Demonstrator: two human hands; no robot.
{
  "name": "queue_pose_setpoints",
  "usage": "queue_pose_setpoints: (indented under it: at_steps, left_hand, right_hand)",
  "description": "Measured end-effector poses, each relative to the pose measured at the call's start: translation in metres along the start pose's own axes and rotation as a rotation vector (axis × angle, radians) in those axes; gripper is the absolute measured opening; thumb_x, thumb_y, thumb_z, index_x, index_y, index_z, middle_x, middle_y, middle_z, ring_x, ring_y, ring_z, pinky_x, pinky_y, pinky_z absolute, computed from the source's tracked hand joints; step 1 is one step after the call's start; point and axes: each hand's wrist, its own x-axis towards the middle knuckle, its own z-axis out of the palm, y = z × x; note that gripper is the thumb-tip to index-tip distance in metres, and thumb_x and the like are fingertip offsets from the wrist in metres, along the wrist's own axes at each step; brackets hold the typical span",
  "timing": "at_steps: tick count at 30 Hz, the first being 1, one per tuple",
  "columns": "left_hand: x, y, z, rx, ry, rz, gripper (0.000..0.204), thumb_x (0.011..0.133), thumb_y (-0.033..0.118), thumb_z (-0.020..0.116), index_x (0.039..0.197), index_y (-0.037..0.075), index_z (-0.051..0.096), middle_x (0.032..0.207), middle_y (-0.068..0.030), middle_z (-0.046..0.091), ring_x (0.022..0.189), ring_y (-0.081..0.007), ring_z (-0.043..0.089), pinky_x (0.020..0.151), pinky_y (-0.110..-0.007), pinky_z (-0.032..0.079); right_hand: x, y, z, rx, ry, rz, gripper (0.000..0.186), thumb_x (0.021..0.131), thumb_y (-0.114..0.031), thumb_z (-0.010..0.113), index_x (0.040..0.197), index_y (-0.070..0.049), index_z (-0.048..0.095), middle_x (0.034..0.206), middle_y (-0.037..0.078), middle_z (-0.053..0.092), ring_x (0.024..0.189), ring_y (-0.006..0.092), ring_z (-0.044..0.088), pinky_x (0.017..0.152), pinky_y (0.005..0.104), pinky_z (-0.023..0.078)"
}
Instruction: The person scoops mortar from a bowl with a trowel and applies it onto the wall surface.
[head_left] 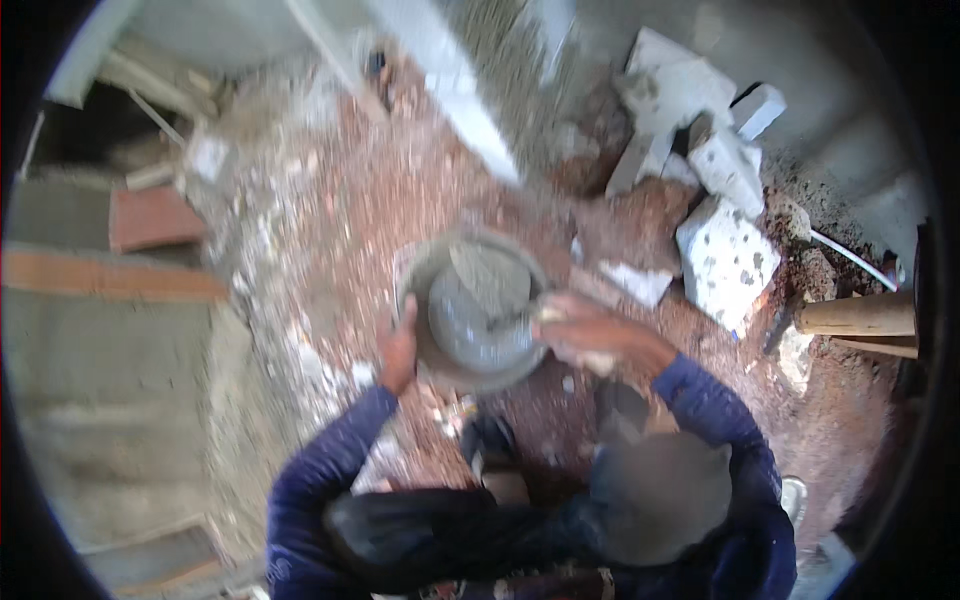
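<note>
A round grey bucket (408, 352) stands on the ground in front of me, with wet grey mortar or slurry (462, 325) inside. My left hand (398, 347) grips the bucket's left rim, thumb up along the wall. At the right side, my right hand (580, 328) is closed round the handle of a trowel (492, 280). The trowel's broad, pointed blade lies over the bucket's inside, coated in grey. Motion blurs the right fingers, and the handle is mostly hidden by them.
Broken white slabs (728, 262) are heaped at the right, near a round wooden post (858, 314). A reddish-brown brick (155, 218) sits at the left above a grey surface with an orange edge (115, 275). Rubble litters the reddish ground (370, 190). A pale beam (460, 95) slants in from the top.
</note>
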Motion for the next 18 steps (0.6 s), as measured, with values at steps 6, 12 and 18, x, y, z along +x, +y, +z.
queue_pose_setpoints:
  at_steps: [6, 12, 18]
  left_hand:
    - [0.005, -0.030, 0.004, -0.095, 0.021, 0.004, 0.063, 0.093, 0.044, 0.059, 0.127, -0.009, 0.053, 0.122, -0.0196, 0.060, 0.109, -0.0271, 0.057, 0.097, -0.038, 0.042]
    - [-0.017, 0.019, -0.007, 0.030, 0.052, -0.074, 0.067, 0.092, 0.051, 0.058, 0.122, -0.009, 0.058, 0.112, -0.0181, 0.064, 0.100, -0.0232, 0.058, 0.089, -0.037, 0.045]
    - [-0.013, 0.041, 0.010, 0.224, 0.071, -0.118, 0.068, 0.091, 0.053, 0.058, 0.119, -0.009, 0.060, 0.106, -0.0146, 0.065, 0.094, -0.0223, 0.058, 0.086, -0.037, 0.046]
  right_hand:
    - [-0.048, -0.036, -0.042, 0.818, -0.193, -0.398, 0.027, 0.096, -0.012, 0.052, 0.121, -0.003, 0.048, 0.081, 0.002, 0.050, 0.059, 0.0087, 0.051, 0.045, 0.0228, 0.043]
    - [-0.085, -0.160, -0.081, 0.414, 0.656, -1.218, 0.045, 0.093, -0.016, 0.059, 0.131, -0.006, 0.036, 0.075, 0.002, 0.050, 0.049, 0.0094, 0.050, 0.042, 0.0253, 0.044]
    - [0.023, -0.323, -0.202, 0.513, 1.726, -1.679, 0.029, 0.093, -0.022, 0.059, 0.115, -0.008, 0.046, 0.077, 0.001, 0.052, 0.059, 0.0088, 0.053, 0.051, 0.0324, 0.049]
